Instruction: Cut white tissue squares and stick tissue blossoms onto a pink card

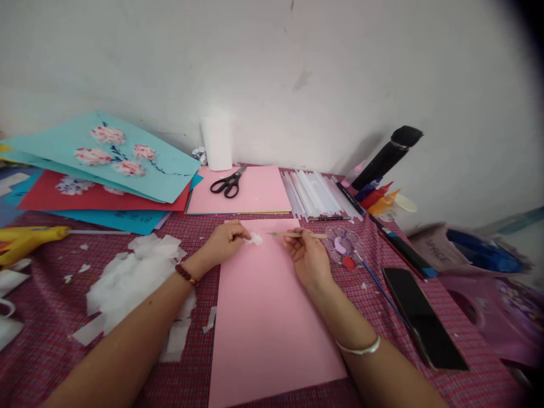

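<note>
Looks barely begun, pinching a crumpled white tissue tuft [255,238] in left hand [230,242] and slim wooden stick [318,236] in right hand [309,256], at an otherwise bare, oblong pink paper sheet's [267,317] far end.

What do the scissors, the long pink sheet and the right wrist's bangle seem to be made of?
Scissors: greyish blades, likely metal; black loop handles, probably plastic.
Pink sheet: matte paper or thin card, going by its flat, even surface and straight edges.
Bangle: silvery with a shine, so probably metal.
</note>
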Action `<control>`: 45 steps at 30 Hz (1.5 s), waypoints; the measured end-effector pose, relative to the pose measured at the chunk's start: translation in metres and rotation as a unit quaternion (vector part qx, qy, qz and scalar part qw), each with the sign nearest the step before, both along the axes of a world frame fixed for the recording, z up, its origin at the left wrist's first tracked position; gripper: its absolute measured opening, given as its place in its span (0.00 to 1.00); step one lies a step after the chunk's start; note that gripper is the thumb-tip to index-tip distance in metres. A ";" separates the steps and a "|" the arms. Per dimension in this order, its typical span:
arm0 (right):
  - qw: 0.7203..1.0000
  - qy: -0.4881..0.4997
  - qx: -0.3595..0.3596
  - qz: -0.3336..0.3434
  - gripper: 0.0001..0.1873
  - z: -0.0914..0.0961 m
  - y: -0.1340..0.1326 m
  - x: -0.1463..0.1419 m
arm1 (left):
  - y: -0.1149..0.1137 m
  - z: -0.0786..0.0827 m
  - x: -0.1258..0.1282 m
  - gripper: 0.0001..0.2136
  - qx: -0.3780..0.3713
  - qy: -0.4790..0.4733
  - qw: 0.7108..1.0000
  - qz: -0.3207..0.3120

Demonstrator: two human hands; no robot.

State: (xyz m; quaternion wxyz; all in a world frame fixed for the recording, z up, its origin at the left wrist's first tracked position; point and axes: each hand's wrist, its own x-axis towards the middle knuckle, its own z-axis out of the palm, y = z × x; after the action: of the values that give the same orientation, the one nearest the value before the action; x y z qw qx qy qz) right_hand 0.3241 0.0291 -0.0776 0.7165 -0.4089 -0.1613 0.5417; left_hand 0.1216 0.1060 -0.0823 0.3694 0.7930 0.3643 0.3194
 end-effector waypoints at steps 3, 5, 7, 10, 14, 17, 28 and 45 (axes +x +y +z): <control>1.000 0.016 0.002 0.008 0.04 -0.001 0.000 0.003 | 0.001 0.024 -0.011 0.15 -0.130 -0.131 0.981 0.059; 1.000 0.020 0.008 0.014 0.04 -0.003 0.000 0.003 | 0.006 0.052 -0.028 0.16 -0.149 -0.274 0.944 0.106; 1.000 0.019 0.011 0.021 0.03 -0.004 0.000 0.004 | 0.009 0.086 -0.050 0.16 -0.095 -0.390 0.906 0.135; 0.999 0.010 0.009 0.032 0.04 -0.004 0.001 0.004 | 0.004 0.127 -0.082 0.10 -0.032 -0.436 0.890 0.127; 0.999 0.001 0.010 0.035 0.04 -0.003 0.001 0.004 | -0.027 0.130 -0.112 0.04 -0.097 -0.208 0.965 0.125; 0.999 -0.009 0.012 0.038 0.05 -0.004 0.001 0.004 | -0.058 0.102 -0.127 0.05 -0.142 0.073 0.983 0.092; 0.998 -0.030 0.027 0.043 0.05 -0.005 -0.005 0.003 | -0.069 0.043 -0.129 0.13 -0.026 0.245 0.955 0.165; 0.998 -0.026 0.027 0.050 0.05 -0.006 -0.003 0.003 | -0.063 0.075 -0.125 0.07 -0.102 0.138 0.973 0.154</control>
State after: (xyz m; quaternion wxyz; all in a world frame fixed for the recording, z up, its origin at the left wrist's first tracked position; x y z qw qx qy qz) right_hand 0.3273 0.0263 -0.0841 0.6947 -0.3946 -0.2147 0.5617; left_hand -0.0037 0.0426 -0.0074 0.3412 0.7219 0.5599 0.2212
